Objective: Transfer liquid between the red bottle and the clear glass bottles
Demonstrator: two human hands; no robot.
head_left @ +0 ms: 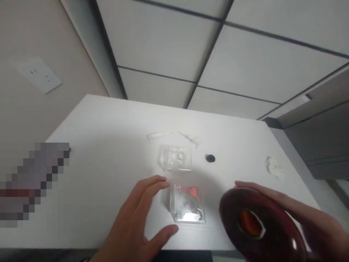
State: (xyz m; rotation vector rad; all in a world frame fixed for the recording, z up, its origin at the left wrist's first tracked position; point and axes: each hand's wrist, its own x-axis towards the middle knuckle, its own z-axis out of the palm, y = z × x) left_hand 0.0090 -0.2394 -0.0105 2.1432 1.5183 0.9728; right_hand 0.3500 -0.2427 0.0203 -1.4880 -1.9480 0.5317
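Observation:
My right hand (308,214) is wrapped around a glossy, dark red, rounded bottle-like object (231,214) at the lower right. An opening or window with an orange glint faces me on it; its far side is out of sight. Beside the left edge of a clear square plastic box (188,214) is my left hand (136,214), its thumb and fingers spread apart with nothing between them. An orange-red patch shows in that box's upper right part. Just behind it sits a second clear plastic box (174,163) with a ring shape in its middle.
A small round black piece (210,158) lies on the white table (109,163), right of the rear box. Behind the boxes is a thin clear strip (174,134). Crumpled white material (273,167) rests near the right edge. A panelled wall stands beyond the table.

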